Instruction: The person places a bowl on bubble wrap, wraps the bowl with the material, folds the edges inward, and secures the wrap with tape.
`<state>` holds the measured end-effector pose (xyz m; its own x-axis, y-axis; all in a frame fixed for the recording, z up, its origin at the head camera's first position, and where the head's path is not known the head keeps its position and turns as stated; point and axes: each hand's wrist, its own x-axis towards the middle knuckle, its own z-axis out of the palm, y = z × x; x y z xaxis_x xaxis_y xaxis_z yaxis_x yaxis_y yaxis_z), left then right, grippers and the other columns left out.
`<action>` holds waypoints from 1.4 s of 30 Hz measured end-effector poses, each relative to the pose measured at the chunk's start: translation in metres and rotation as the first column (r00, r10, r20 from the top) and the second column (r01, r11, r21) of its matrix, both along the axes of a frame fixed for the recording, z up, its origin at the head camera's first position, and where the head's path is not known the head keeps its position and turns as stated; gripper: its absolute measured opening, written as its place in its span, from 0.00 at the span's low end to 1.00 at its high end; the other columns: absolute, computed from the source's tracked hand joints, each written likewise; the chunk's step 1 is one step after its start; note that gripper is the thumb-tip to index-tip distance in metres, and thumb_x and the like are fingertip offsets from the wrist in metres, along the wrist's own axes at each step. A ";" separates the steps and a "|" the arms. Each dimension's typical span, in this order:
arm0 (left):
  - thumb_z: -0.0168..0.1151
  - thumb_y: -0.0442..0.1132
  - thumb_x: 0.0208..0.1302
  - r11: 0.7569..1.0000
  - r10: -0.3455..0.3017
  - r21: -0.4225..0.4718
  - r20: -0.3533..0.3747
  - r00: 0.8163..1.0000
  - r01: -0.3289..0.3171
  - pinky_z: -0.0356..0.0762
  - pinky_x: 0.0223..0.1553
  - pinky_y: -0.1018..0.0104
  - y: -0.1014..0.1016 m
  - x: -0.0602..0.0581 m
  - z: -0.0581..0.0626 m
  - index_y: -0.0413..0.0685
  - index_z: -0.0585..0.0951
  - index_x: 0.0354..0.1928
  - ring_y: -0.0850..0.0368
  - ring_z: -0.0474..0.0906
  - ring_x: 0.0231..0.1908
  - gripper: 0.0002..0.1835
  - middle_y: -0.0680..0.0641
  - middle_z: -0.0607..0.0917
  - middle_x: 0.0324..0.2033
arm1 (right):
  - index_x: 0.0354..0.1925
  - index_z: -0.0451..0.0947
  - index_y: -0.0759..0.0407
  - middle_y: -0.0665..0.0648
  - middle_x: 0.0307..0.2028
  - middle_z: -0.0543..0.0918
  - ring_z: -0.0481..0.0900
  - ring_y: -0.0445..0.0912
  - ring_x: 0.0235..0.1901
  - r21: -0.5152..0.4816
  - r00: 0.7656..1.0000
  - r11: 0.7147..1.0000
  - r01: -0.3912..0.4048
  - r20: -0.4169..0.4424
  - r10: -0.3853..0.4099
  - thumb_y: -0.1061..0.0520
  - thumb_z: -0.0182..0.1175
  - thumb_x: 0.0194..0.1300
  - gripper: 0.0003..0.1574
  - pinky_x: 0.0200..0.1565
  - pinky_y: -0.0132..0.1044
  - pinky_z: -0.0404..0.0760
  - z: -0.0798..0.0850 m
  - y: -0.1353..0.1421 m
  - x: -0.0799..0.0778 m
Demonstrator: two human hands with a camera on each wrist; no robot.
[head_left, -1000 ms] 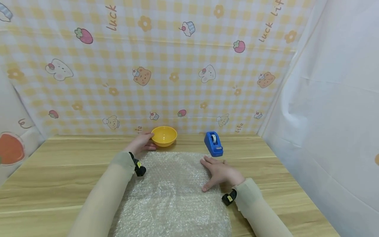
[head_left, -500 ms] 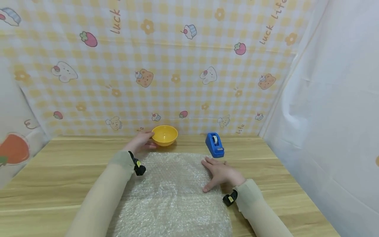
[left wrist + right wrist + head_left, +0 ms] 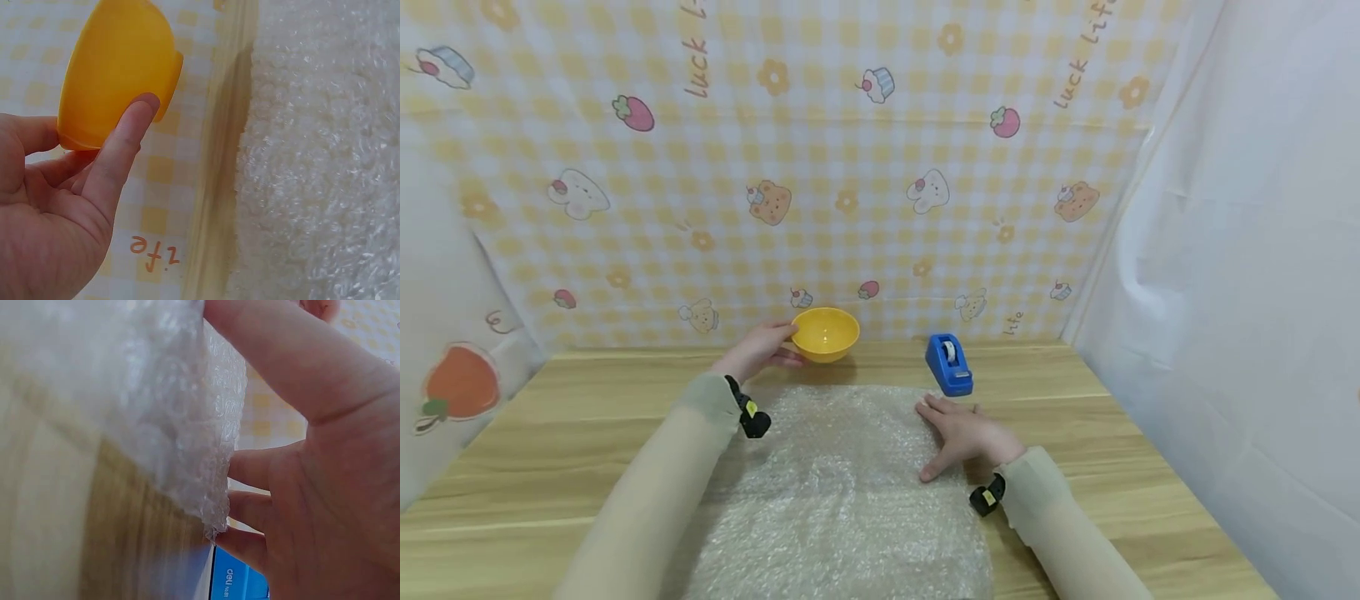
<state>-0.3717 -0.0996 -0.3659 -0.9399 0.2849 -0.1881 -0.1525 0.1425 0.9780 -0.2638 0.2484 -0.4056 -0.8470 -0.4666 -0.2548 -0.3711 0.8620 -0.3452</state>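
Observation:
My left hand [image 3: 762, 348] pinches the left side of a yellow bowl [image 3: 826, 336] near the back of the table; in the left wrist view the thumb lies along the outside of the bowl [image 3: 119, 69] and the other fingers are partly hidden at its rim. The bowl is raised a little, a shadow beneath it. A sheet of bubble wrap [image 3: 842, 500] lies flat in front of the bowl. On its right edge rests my right hand [image 3: 962, 433], fingers spread; in the right wrist view the fingertips touch the bubble wrap [image 3: 187, 425].
A blue tape dispenser [image 3: 950, 367] stands behind the right hand, just beyond the bubble wrap's far right corner. The wooden table [image 3: 550, 433] ends at a checked cloth backdrop [image 3: 850, 150], with a white cloth [image 3: 1255, 250] along the right side.
My left hand has raised the yellow bowl slightly off the table. The right hand stays on the bubble wrap. The head view has shifted a little.

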 end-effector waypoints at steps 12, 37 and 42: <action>0.41 0.39 0.77 1.000 -0.025 -0.015 -0.010 1.000 0.024 0.79 0.50 0.55 0.006 0.014 0.013 0.30 0.51 0.72 0.49 0.84 0.36 0.29 0.28 0.64 0.64 | 0.75 0.51 0.55 0.59 0.75 0.47 0.44 0.55 0.73 0.035 1.000 0.999 -0.002 0.000 0.002 0.31 0.73 0.43 0.71 0.62 0.74 0.41 0.001 -0.001 -0.003; 0.43 0.40 0.77 0.989 -0.140 -0.054 -0.059 0.988 0.137 0.84 0.40 0.58 0.000 0.057 0.017 0.31 0.61 0.69 0.48 0.85 0.34 0.25 0.32 0.79 0.47 | 0.75 0.51 0.55 0.59 0.75 0.48 0.43 0.56 0.74 0.025 1.000 1.000 -0.005 -0.001 0.005 0.30 0.73 0.43 0.71 0.61 0.75 0.38 0.003 0.002 -0.001; 0.42 0.40 0.77 0.987 -0.149 -0.061 -0.054 0.987 0.146 0.84 0.40 0.58 -0.005 0.066 0.013 0.30 0.62 0.67 0.48 0.85 0.34 0.25 0.33 0.80 0.45 | 0.75 0.51 0.56 0.60 0.75 0.47 0.44 0.57 0.73 0.000 1.000 1.000 -0.006 0.010 0.006 0.31 0.73 0.44 0.71 0.61 0.75 0.38 0.003 0.002 0.000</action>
